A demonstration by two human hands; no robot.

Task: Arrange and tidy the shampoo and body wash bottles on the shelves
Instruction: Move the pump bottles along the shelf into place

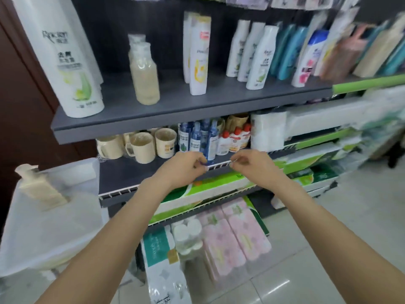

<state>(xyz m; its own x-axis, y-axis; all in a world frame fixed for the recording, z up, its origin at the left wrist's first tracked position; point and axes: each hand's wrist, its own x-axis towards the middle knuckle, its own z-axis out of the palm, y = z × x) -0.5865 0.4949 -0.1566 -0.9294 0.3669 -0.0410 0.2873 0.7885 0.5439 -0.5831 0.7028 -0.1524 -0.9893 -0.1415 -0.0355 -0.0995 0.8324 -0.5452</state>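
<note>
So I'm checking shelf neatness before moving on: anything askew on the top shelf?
Yes. The bottles at the right end lean sideways against each other, while the big white bottle stands upright alone.

shelf – dk grey | mugs – cream | tissue packs – pink floral

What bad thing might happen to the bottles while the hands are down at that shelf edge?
1. The left hand is right in front of the blue bottles, which stand packed near the shelf edge; a bump might tip one off.
2. The big white bottle stands close to the front of the upper shelf, so a knock there might topple it.
3. The right hand pinches something too small to make out; it might drop.
</note>
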